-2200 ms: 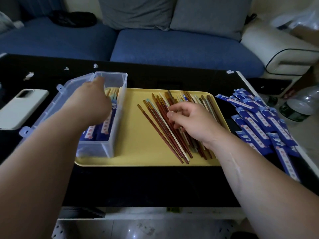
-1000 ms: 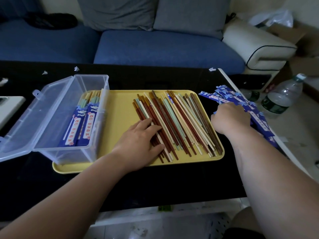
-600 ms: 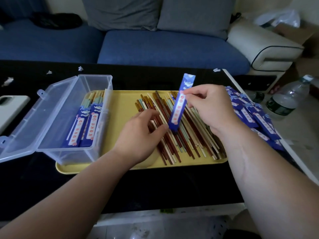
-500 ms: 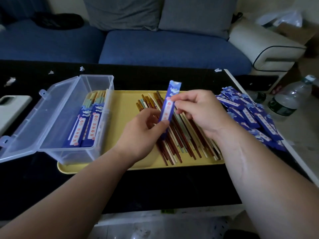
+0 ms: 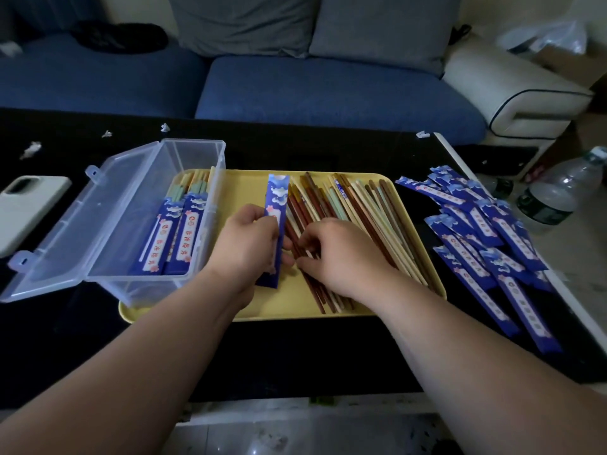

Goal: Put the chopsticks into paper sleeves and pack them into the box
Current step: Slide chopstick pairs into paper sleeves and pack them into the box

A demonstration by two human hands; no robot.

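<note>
Passed across from my right, the paper sleeve [image 5: 276, 221] is now sitting gripped in my left hand [image 5: 246, 247] over the yellow tray [image 5: 249, 188] while my right hand [image 5: 341, 254] is pinching loose chopsticks [image 5: 371, 211], most still waiting, only a few sleeved pairs [image 5: 184, 238] lying in the box [image 5: 131, 198] at the tray's left end.

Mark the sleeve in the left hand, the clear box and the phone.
sleeve [image 5: 278, 200]: head view, on its upper printed face.
clear box [image 5: 197, 159]: head view, on its far wall.
phone [image 5: 28, 215]: head view, middle of its back.

Bare tray [image 5: 246, 185] lane runs between box [image 5: 193, 149] and chopsticks [image 5: 371, 205].
</note>
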